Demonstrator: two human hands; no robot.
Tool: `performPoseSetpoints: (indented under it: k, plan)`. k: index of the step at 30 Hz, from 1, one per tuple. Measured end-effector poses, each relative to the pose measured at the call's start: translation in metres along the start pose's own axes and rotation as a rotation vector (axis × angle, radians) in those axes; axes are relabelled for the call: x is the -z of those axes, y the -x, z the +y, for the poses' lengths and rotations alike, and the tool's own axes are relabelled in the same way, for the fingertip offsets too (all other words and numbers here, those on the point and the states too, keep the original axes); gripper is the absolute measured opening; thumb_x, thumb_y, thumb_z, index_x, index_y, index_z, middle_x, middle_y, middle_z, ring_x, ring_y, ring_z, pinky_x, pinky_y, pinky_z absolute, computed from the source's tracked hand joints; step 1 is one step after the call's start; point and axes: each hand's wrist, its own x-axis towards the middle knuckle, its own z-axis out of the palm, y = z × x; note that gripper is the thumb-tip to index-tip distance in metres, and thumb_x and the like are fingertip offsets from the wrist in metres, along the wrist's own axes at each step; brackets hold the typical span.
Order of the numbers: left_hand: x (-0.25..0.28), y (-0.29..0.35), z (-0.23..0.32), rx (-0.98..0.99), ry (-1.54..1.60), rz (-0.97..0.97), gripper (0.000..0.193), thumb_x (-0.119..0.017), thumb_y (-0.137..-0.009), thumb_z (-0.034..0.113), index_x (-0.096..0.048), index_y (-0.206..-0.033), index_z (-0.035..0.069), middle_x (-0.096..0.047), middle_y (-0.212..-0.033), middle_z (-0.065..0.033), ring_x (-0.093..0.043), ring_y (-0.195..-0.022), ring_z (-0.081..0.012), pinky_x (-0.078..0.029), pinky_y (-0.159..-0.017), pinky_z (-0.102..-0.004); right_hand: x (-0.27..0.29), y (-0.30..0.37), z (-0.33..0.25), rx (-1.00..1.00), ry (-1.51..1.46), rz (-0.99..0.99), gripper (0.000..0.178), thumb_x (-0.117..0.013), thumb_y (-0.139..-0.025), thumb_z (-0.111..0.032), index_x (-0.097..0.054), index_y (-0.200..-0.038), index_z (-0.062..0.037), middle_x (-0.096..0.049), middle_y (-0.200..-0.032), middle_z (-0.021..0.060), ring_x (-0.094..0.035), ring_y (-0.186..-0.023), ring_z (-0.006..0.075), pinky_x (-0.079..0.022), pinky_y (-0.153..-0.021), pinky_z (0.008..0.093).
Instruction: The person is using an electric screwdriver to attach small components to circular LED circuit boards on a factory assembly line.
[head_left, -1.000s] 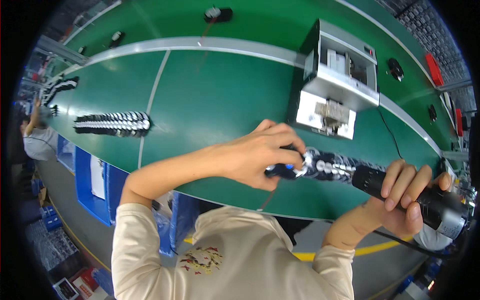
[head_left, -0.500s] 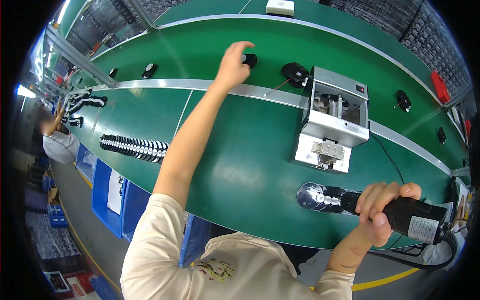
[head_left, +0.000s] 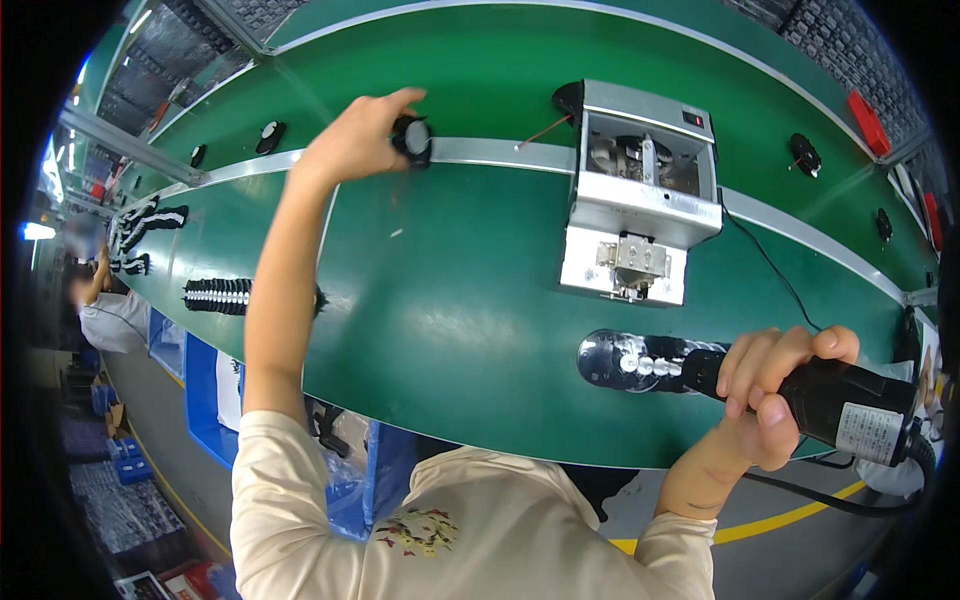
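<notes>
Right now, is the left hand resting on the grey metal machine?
No, the left hand grips a small black round part on the belt's metal strip, apart from the grey machine.

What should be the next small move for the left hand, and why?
Probably draw the left hand back toward the body with the small black round part it grips at the belt's metal rail. The right hand holds the black power tool with its shiny head bare, apparently waiting for a part.
</notes>
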Motion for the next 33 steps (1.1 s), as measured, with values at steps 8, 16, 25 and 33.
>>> performPoseSetpoints:
  k: [8,16,25,33]
  plan:
    - [-0.022,0.1,0.121,-0.269,-0.146,-0.409,0.068,-0.071,-0.054,0.001,-0.056,-0.121,0.003,-0.059,-0.109,-0.0118,-0.053,-0.104,-0.0294,-0.047,-0.089,-0.0378,-0.002,-0.002,0.002,0.026,0.054,-0.16,0.054,-0.064,-0.08,-0.007,-0.037,-0.127,-0.0056,-0.046,-0.061,0.0013,-0.044,-0.042,0.0107,-0.042,-0.046,0.0267]
    - [-0.114,0.112,0.158,-0.473,0.589,0.044,0.033,-0.074,-0.067,0.009,-0.061,-0.097,0.007,-0.056,-0.116,-0.0143,-0.059,-0.101,-0.0324,-0.053,-0.081,-0.0392,-0.003,-0.005,0.007,-0.005,0.047,-0.221,0.055,-0.064,-0.08,-0.01,-0.036,-0.127,-0.005,-0.048,-0.064,0.002,-0.046,-0.044,0.0119,-0.042,-0.047,0.028]
    - [-0.139,0.096,0.179,-0.59,0.652,0.092,0.021,-0.073,-0.07,0.011,-0.068,-0.091,0.008,-0.055,-0.111,-0.0119,-0.058,-0.102,-0.0321,-0.051,-0.081,-0.0405,0.007,-0.007,-0.001,-0.101,-0.019,-0.268,0.057,-0.061,-0.075,0.004,-0.036,-0.125,-0.0064,-0.053,-0.066,0.0059,-0.054,-0.052,0.0184,-0.049,-0.053,0.0366]
    - [-0.131,0.09,0.18,-0.65,0.51,-0.039,0.027,-0.073,-0.07,0.009,-0.07,-0.097,0.01,-0.057,-0.11,-0.01,-0.056,-0.11,-0.0324,-0.051,-0.085,-0.0408,0.012,-0.009,-0.005,-0.088,0.065,-0.274,0.059,-0.061,-0.079,-0.004,-0.032,-0.13,-0.0096,-0.049,-0.065,0.0027,-0.05,-0.049,0.0147,-0.045,-0.051,0.0326]
